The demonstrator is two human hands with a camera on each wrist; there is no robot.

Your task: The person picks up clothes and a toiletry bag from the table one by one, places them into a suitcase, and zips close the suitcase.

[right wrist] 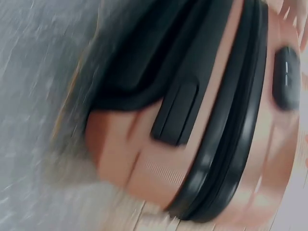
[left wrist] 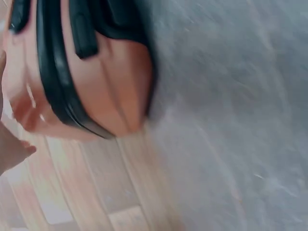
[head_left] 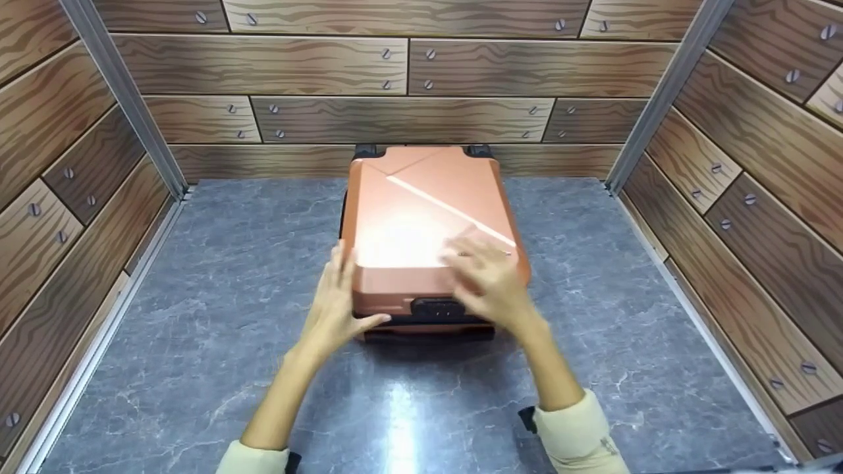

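Observation:
A rose-orange hard-shell suitcase lies flat on the floor, its wheels toward the back wall. On its near side sits a black combination lock, beside a black zip band. My left hand rests at the near left corner with fingers straight and thumb spread along the front. Only the edge of that hand with its thumb shows in the left wrist view. Over the near right part of the lid is my right hand, blurred, its fingers loosely bent; whether it touches is unclear.
Grey marble-patterned floor surrounds the suitcase. Wood-plank-patterned walls close off the back and both sides, with metal posts at the corners. Light glares off the lid and the near floor.

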